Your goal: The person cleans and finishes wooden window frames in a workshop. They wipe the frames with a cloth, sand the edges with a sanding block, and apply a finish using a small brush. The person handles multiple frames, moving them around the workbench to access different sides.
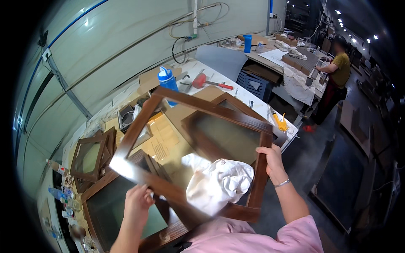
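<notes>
A dark brown wooden frame is tilted up in front of me over the work table. My right hand grips its right side, thumb on the face of the wood. By the lower rail is my left hand, its fingers curled closed; whether they hold the rail or something small is hidden. A crumpled white cloth lies bunched at the frame's lower right, apart from both hands. Beneath my left hand rests a glazed wooden frame, and another glazed frame lies behind the raised one.
Smaller frames are stacked at the left. On the table stand a blue bottle, a red-handled mallet and a yellow tool. Plastic bottles line the left edge. A co-worker stands at a far-right bench.
</notes>
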Motion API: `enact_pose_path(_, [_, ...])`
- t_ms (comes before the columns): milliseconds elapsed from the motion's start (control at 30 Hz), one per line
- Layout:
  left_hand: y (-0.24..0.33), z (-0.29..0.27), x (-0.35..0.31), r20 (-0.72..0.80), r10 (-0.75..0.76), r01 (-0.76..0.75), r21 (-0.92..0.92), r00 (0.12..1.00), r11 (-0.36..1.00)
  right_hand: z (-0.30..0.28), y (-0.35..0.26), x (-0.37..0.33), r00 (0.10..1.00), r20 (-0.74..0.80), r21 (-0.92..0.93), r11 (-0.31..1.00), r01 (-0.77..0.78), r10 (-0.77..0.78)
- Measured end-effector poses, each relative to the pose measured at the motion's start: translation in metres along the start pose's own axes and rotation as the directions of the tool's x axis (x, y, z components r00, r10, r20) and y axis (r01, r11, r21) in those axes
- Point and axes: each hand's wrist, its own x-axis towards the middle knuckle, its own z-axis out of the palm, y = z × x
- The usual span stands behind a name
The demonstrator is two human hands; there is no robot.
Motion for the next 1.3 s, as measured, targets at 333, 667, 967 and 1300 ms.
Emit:
enact_pose_path(333, [-0.071, 0.164, 0.234, -0.042, -0.235, 0.238, 0.221, 0.971, 0.946, -0.070, 0.053, 0.087, 0.847, -0.502, -0.079, 0.985, 0.155, -0.174])
enact_pose_path(667, [-0.103, 0.196, 0.295, -0.085, -0.203, 0.220, 0.376, 0.976, 0.900, -0.070, 0.068, 0.113, 0.740, -0.658, -0.200, 0.980, 0.011, -0.142])
enact_pose_path(967, [-0.072, 0.177, 0.276, 0.411, 0.000, -0.402, 0.892, 0.912, 0.204, -0.098, 0.071, 0.118, 0.842, -0.475, -0.685, 0.707, -0.173, -0.255])
enact_pose_path(1300, [-0.115, 0.274, 0.162, 0.910, 0.027, -0.904, 0.414, 0.413, -0.106, -0.092, 0.037, 0.106, 0.888, -0.422, -0.803, 0.529, -0.274, -0.183])
